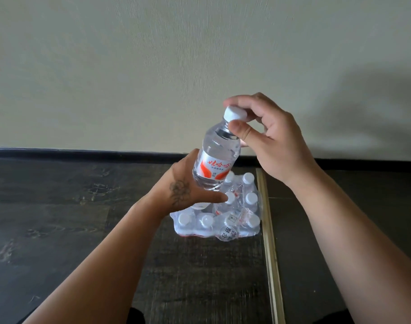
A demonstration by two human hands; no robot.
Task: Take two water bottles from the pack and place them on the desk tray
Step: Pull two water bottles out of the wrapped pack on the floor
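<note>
Nearest: both forearms reach fwd over a dark wood floor [59,206]. No desk or tray in view, so drop point can't be confirmed.

Pack [217,220]: shrink-wrapped, on floor, white caps up, wrap torn open at far-left where the left hand sits.

Left hand [183,187]: closed round the bottle's lower body/base, thumb across the front, supporting from below.

Bottle [215,155]: clear of the pack, held just above it. Long axis near vertical, tilted; cap [235,113] points up and to the right, base down-left. Label faces camera.

Right hand [267,134]: thumb and fingertips pinched on the cap/neck.

Wall [153,66] beyond, w/ dark skirting.

Assessment: step in hand is extraction of a bottle, prob. the first; transfer pending. Recommend:
- carry by the body, not the cap; a cap pinch may slip or twist.
- right the axis before setting down.
- free one hand for bottle no. 2.
</note>
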